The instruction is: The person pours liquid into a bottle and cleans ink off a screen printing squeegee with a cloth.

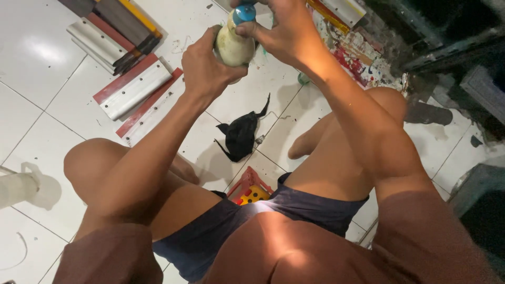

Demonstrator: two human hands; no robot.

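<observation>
From where I watch, the white tiled floor (47, 47) carries several long squeegees with pale metal handles and red rubber blades (134, 87), laid side by side toward its far left corner. Just beyond them lie darker squeegees, one with a yellow strip (129, 21). A crumpled black cloth (241, 135) rests on the tiles near the middle. Toward the far right edge I see a paint-splattered patch of red and other colours (355, 58). A small red plastic stool (251, 186) sits nearest me.

A rounded cream bottle (233, 46) with a blue cap (244, 12) sits gripped between both hands.
</observation>
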